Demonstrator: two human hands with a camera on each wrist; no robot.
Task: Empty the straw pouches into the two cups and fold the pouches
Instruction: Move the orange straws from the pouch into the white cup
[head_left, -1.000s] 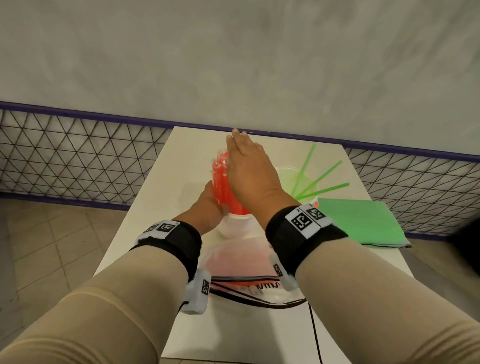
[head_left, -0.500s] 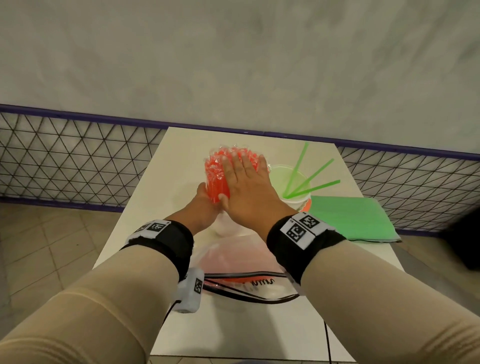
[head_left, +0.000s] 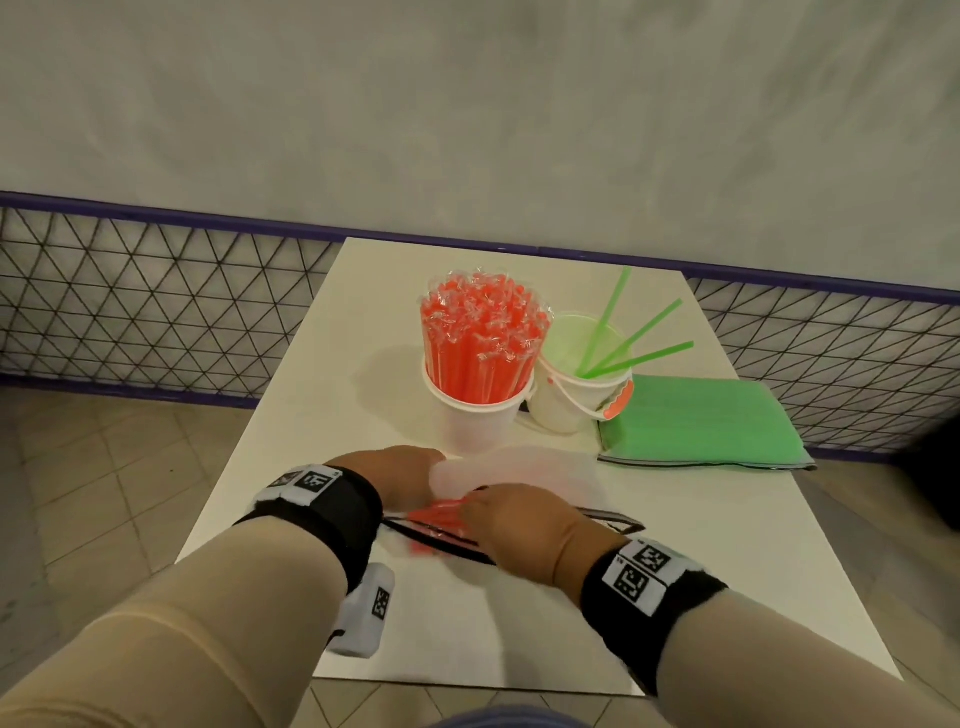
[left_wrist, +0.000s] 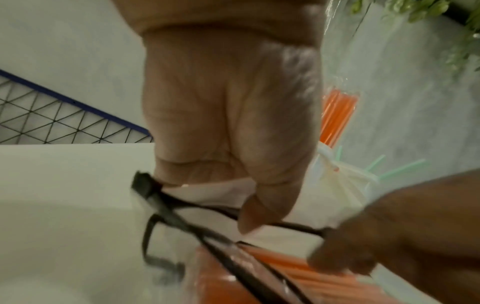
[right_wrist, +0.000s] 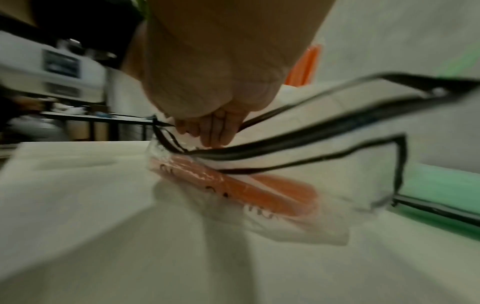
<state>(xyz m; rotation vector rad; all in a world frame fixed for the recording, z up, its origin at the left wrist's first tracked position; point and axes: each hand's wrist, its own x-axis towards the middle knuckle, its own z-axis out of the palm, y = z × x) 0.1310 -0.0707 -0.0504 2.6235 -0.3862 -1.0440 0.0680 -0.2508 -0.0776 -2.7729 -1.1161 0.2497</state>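
A clear pouch with black trim lies near the table's front, with a few red straws inside. My left hand grips its rim, thumb on the black edge. My right hand has its fingers curled inside the pouch's mouth, just above the red straws; whether they hold any is hidden. Behind the hands, a white cup stands packed with red straws. To its right a second white cup holds three green straws. A green straw pouch lies flat at the right.
The white table is narrow, with edges close on the left, right and front. Black wire mesh fencing with a purple rail runs behind it, below a grey wall. Tiled floor shows on both sides.
Both hands left the red straws standing in the cup and dropped back to the clear pouch. The left now grips its rim and the right has gone into its mouth.
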